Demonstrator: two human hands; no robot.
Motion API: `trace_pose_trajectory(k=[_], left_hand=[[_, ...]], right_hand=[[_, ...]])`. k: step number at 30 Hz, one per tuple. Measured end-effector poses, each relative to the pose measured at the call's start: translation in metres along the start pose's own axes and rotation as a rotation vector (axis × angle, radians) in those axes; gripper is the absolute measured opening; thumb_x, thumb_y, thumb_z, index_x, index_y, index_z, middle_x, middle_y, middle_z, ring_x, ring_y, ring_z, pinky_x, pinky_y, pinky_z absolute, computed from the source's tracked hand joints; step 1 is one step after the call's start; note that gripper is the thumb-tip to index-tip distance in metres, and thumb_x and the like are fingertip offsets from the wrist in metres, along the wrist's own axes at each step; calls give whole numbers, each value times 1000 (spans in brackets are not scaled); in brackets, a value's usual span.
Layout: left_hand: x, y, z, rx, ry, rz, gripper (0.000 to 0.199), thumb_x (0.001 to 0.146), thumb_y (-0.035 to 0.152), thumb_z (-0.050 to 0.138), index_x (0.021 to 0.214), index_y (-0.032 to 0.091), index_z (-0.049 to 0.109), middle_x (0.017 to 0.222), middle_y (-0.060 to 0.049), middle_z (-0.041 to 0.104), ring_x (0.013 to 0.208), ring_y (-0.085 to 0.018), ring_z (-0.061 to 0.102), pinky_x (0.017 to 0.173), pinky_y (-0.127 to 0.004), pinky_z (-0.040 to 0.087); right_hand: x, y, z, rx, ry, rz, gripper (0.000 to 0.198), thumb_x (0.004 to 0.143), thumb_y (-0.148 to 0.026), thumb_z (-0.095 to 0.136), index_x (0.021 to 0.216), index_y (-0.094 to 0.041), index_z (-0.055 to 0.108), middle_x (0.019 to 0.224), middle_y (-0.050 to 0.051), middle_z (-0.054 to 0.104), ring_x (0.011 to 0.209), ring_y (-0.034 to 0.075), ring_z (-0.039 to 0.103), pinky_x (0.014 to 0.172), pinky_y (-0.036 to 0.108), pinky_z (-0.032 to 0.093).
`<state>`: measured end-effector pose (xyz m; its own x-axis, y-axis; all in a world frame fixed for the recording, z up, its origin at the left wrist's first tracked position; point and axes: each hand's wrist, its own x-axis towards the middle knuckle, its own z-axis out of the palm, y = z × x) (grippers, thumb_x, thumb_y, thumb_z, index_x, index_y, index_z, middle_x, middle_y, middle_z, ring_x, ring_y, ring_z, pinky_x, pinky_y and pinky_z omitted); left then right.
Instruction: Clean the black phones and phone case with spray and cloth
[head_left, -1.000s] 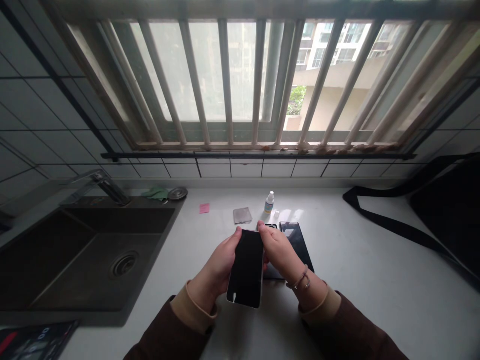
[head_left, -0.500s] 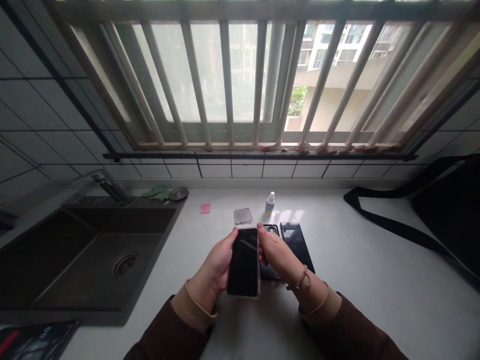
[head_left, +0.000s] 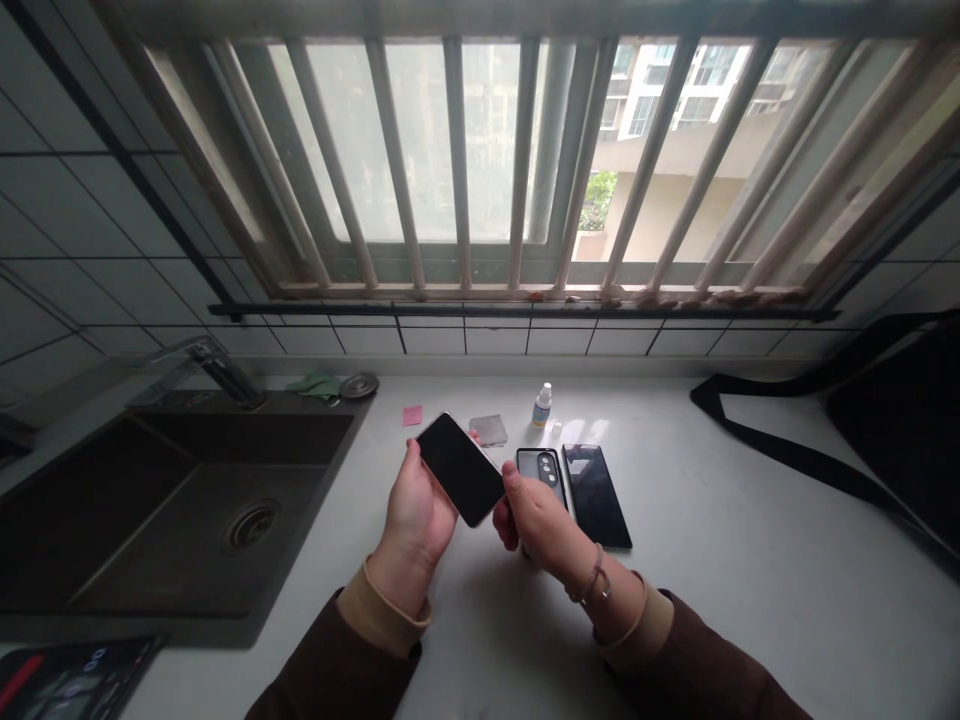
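A smartphone (head_left: 460, 468) with a dark screen is held above the counter, turned at a slant. My left hand (head_left: 415, 508) cradles it from the left and below, the thumb along its edge and fingertips showing past the far side. My right hand (head_left: 538, 512) pinches the phone's right corner between thumb and curled fingers. Partly behind the right hand lies a black phone case (head_left: 541, 466) with camera cutouts. Beside the case rests a second dark flat device (head_left: 598, 495), like a larger phone.
Beyond the hands stand a small white bottle (head_left: 541, 406), a grey folded cloth (head_left: 489, 431) and a pink paper note (head_left: 412, 415). On the left is a dark sink (head_left: 300, 530) with a faucet (head_left: 225, 372). A black strap (head_left: 780, 440) lies at right, below the barred window.
The phone has turned from upright to a slant and moved up and left. My right hand has shifted from its top right edge to its lower right corner, uncovering more of the black case.
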<state>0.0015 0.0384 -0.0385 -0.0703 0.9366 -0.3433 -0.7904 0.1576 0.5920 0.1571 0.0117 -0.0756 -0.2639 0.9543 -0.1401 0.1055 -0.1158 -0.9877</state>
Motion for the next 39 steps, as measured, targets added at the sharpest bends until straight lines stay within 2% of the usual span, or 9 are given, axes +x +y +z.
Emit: trace_pose_trajectory(k=[6,12,14,16,18,20,26,34,39], left_hand=[[1,-4,-1,-2,-19,-7,61,112,52,35,145,9,62,117,-23,78,103,-30,78,94,-46,63],[-8,-3,5,-46,-83,16,63,108,62,41,142,16,65,124,-20,76,116,-34,75,100,-50,61],[-11,-2,6,-78,-93,28,64,105,67,44,138,17,68,118,-18,77,114,-33,75,103,-52,60],[-13,-1,6,-95,-102,64,65,103,69,47,133,17,70,107,-15,77,105,-29,76,104,-51,60],[-15,-1,5,-89,-128,90,63,102,69,51,132,17,70,101,-12,76,97,-26,76,102,-49,61],[-17,-2,4,-68,-163,85,61,100,68,57,135,19,69,101,-10,75,95,-24,75,99,-46,63],[-23,-4,6,-6,-183,73,61,99,68,59,137,20,68,104,-11,75,99,-25,75,101,-47,61],[-21,-1,7,-1,-238,112,73,99,76,49,136,16,69,100,-13,74,101,-26,74,112,-54,55],[-22,-2,6,22,-238,130,73,99,76,48,137,17,68,102,-12,74,103,-26,73,112,-55,54]], right_hand=[[-1,-3,-2,-158,71,-113,90,103,-84,19,48,-22,55,44,3,52,47,13,52,58,28,42],[2,-3,-2,-119,92,-46,91,102,-85,17,45,-22,51,40,1,46,40,12,46,52,28,38],[2,-3,-2,7,16,21,93,98,-90,16,50,-20,54,42,2,49,41,12,49,51,26,39],[1,-4,-1,158,-166,103,94,93,-95,23,64,-16,65,52,4,61,46,13,56,52,25,44],[-1,-4,1,244,-381,156,85,89,-93,47,82,-13,73,66,6,70,53,13,63,56,24,49],[-3,-4,4,277,-489,148,70,84,-81,71,90,-11,75,70,5,72,57,12,64,59,23,50],[-7,-1,11,360,-464,105,55,86,-66,81,80,-12,73,60,-1,62,56,11,60,54,22,45],[-8,-2,10,314,-449,115,56,85,-68,81,76,-14,70,56,-2,59,50,10,51,52,23,39],[-8,0,12,319,-454,92,58,92,-67,74,67,-16,64,54,-3,56,48,9,48,50,23,36]])
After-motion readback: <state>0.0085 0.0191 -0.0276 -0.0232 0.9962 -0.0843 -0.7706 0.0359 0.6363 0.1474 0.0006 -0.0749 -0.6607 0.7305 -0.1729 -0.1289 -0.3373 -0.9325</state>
